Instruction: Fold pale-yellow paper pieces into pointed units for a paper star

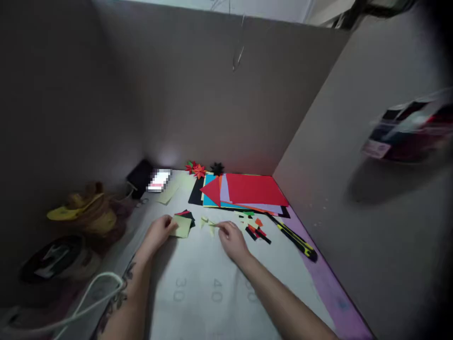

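Note:
Between the thumb and fingers of my left hand (163, 229) is a pale yellow-green paper square (182, 227). Behind it a few black and red paper squares (189, 216) lie in a small stack, partly covered. My right hand (231, 238) has its fingertips drawn together at the right end of a small folded pale-yellow paper piece (206, 222) with several points. A blade cutter (295, 240) in black and yellow lies to the right of that hand. Paper scraps (255, 230) in black, red, orange, green and cream are scattered just beyond it.
Coloured paper sheets (253, 189) are stacked at the back, near red and black folded paper stars (217, 168). A lit phone (159, 180) stands at the back left. Grey walls enclose the table. A white cable (95, 297) loops at the lower left.

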Tool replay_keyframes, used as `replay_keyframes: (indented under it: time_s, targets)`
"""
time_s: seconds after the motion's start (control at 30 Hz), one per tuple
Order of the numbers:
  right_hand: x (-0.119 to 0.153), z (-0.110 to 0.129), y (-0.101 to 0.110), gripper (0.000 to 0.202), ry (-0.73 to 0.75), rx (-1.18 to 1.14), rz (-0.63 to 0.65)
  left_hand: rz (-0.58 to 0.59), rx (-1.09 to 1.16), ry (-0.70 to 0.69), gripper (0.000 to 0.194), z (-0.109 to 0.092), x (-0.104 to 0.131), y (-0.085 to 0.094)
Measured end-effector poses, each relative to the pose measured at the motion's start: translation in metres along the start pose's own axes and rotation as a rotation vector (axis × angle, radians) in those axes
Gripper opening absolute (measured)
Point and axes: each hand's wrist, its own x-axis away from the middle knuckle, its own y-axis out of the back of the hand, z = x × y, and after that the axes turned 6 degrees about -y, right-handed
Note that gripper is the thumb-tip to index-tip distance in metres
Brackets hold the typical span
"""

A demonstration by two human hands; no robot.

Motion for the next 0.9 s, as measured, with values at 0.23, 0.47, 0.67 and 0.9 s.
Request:
replay_keyframes:
  time_s: [0.23, 0.47, 0.67, 0.9]
  targets:
    - [0.008, 0.036, -0.017, 0.067, -0.016, 0.197, 0.223, -0.070, 0.016, -0.003, 0.026, 0.004, -0.008, -0.004]
    - [0.013, 0.040, -0.031, 0.078, -0.149, 0.285, 0.262, -0.107, 0.077, 0.008, 0.022, 0.002, -0.008, -0.010]
    - [-0.010, 0.037, -0.033, 0.082, -0.261, 0.314, 0.154, -0.132, 0.146, 0.036, 0.021, 0.002, -0.006, -0.011]
    - [-0.011, 0.043, -0.039, 0.070, -0.042, 0.297, 0.137, -0.120, 0.154, 0.044, 0.023, 0.006, -0.006, -0.014]
